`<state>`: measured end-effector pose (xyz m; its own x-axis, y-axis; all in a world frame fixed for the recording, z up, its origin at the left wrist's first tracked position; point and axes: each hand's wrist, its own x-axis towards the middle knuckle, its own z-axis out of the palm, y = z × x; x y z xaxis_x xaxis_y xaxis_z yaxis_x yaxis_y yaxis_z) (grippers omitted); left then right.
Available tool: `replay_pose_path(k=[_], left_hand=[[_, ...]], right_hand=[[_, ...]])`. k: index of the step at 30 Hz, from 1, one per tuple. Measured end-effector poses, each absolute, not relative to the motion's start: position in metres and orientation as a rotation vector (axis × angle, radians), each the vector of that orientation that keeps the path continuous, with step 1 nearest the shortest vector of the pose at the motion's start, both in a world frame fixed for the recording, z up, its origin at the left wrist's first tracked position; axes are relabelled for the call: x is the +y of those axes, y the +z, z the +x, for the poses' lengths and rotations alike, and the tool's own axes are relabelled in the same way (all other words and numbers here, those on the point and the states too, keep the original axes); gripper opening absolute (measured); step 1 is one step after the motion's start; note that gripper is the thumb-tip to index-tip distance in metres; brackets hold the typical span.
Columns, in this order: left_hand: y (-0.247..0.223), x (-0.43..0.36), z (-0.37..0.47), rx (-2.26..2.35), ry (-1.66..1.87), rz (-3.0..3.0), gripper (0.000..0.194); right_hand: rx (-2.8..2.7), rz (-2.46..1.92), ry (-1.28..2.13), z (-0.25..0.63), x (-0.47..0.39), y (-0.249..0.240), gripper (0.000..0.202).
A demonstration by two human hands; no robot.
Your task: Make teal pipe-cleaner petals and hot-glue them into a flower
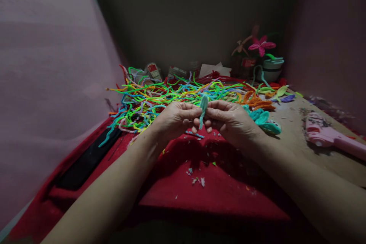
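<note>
Between my two hands, above the red cloth (183,194), stands a small light-teal petal of fuzzy pipe cleaner (204,103) with a short twisted stem hanging down. My left hand (178,120) pinches it from the left with thumb and forefinger. From the other side my right hand (228,118) also pinches it, fingers closed near the stem. Just behind both hands spreads a tangled heap of multicoloured pipe cleaners (151,95). Several finished teal petals (264,120) lie to the right of my right hand, partly covered by it.
A pink hair-straightener-like tool (328,135) rests on the board at right. Orange petals (257,101) lie behind my right hand. Farther back stand a pot (271,69) and a pink flower (261,45). A black flat object (85,164) lies at left; fuzzy scraps (198,181) dot the cloth.
</note>
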<state>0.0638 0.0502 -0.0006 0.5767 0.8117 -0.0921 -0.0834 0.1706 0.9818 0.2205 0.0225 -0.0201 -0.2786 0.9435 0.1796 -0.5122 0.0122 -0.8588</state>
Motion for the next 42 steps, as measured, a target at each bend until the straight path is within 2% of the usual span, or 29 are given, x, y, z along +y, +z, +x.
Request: replay_pose_path(k=[42], left_hand=[[0.0033,0.0463,0.0663,0.725,0.710,1.237,0.019]], right_hand=[[-1.153,-0.572,1.496,0.2222,0.0261,-0.0223,0.009]])
